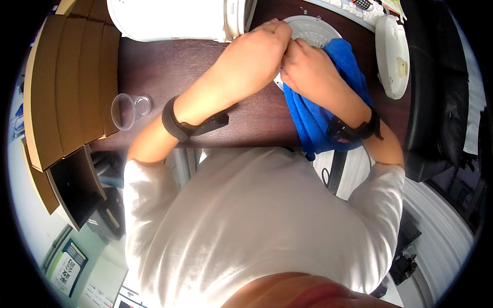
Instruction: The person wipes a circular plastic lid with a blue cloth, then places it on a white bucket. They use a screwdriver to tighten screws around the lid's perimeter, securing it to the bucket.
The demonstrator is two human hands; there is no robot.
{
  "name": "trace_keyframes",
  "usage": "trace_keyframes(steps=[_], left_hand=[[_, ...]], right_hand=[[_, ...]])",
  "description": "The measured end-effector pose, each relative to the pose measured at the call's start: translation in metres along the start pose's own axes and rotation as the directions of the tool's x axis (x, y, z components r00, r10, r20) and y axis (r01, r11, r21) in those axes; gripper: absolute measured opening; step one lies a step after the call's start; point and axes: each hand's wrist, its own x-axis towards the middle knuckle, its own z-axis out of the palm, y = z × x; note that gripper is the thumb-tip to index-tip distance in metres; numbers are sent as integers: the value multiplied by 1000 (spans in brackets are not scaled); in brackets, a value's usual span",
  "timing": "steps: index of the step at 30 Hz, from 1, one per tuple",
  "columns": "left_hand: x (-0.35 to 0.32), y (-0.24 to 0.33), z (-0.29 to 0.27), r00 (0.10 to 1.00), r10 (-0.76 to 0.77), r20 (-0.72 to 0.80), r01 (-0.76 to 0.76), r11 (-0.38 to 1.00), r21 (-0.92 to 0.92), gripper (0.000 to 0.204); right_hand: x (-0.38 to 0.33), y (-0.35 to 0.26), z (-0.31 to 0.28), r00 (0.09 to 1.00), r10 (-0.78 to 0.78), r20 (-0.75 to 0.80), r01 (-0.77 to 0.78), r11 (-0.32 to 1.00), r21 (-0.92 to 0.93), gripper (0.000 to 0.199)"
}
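My left hand (pixel 259 47) and my right hand (pixel 309 65) meet over a round white ribbed dish (pixel 314 26) near the far side of the dark table. The fingers of both are bent and closed together at the tips. Whatever they pinch, if anything, is hidden by the knuckles. A blue cloth (pixel 304 115) lies under my right wrist, bunched beside the dish and hanging over the table's near edge. Tiny clear bits (pixel 304 10) lie just beyond the dish.
At the far left of my hands is a large white rounded container (pixel 174 20). A clear plastic cup (pixel 123 111) lies by stacked cardboard boxes (pixel 72 82). To the right are a white oval lid-like piece (pixel 391 56), a white keyboard (pixel 352 7) and a black padded seat (pixel 436 82).
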Motion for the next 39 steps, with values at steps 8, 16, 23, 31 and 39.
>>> trace_keyframes(steps=[8, 16, 23, 31, 39], left_hand=[[24, -14, 21, 979, 181, 96, -152, 955, -255, 52], [35, -13, 15, 918, 9, 395, 61, 985, -164, 70], [30, -12, 19, 944, 32, 329, 16, 990, -142, 63], [27, -7, 17, 956, 43, 291, -8, 992, -122, 61], [27, -9, 20, 964, 53, 261, -23, 993, -114, 60]], right_hand=[[0, -16, 27, 984, -108, -143, 96, 992, -87, 16], [-15, -33, -1, 976, -194, 98, 214, 938, -274, 16], [-54, -36, -25, 989, -105, 108, 117, 987, -112, 7], [-94, -15, -38, 993, 53, 110, -64, 993, 100, 13], [-124, 21, -49, 971, 232, 63, -239, 957, 164, 18]])
